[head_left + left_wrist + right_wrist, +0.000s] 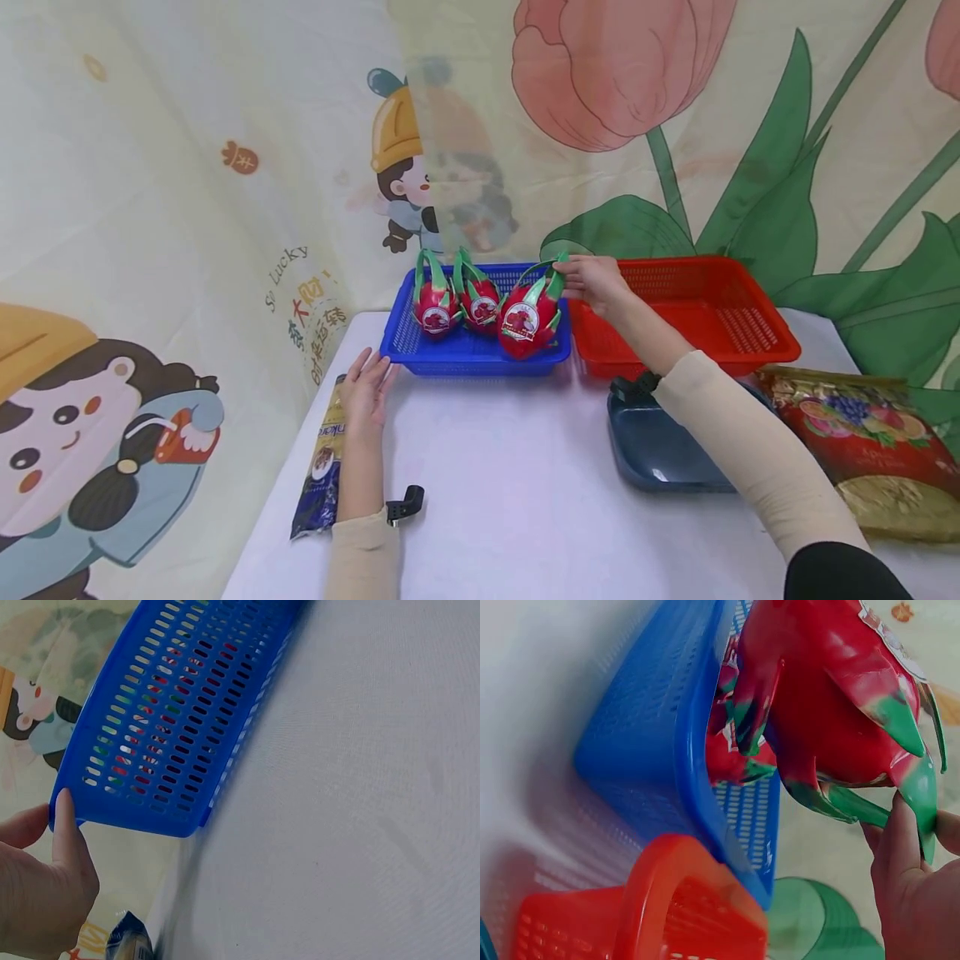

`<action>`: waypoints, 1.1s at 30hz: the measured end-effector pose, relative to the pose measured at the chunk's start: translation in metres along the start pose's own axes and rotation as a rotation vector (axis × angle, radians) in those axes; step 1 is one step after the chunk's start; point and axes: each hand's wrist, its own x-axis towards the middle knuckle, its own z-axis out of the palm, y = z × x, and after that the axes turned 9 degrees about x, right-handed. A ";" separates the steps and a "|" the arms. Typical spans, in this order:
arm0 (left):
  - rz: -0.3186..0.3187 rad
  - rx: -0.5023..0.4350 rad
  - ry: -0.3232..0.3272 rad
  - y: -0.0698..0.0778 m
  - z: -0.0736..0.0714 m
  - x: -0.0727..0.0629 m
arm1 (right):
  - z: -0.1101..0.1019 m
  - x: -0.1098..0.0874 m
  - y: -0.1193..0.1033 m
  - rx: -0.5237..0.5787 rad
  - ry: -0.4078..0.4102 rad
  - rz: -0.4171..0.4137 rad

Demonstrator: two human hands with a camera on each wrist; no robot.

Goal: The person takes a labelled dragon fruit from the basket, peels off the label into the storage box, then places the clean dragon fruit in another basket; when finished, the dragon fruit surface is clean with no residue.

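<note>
My right hand (pixel 592 279) pinches a green leaf tip of a dragon fruit (pixel 527 321), a red one with a round label. This fruit hangs over the right part of the blue basket (pixel 480 367); the right wrist view shows it above the rim, with the fingers (pixel 904 840) on its leaf. Two more dragon fruits, one on the left (pixel 435 308) and one in the middle (pixel 480 302), lie inside that basket. At the basket's front left corner, my left hand (pixel 365 390) holds the rim between thumb and finger, as the left wrist view shows (pixel 64 825).
A red basket (pixel 765 337) stands right beside the blue one. In front of it is a dark blue tray (pixel 652 458), partly under the right forearm. A red and gold bag (pixel 870 442) lies at the right, a blue and gold packet (pixel 321 483) along the table's left edge.
</note>
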 end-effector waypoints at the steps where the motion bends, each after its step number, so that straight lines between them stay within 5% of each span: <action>1: 0.001 0.003 0.002 0.000 0.000 0.000 | 0.001 -0.003 0.000 -0.013 -0.009 -0.003; 20: 0.005 0.032 0.014 0.001 0.001 0.000 | 0.017 -0.065 0.031 -0.093 -0.093 0.043; 33: -0.001 0.045 0.028 -0.001 0.001 0.000 | 0.018 -0.088 0.062 -0.184 -0.120 0.066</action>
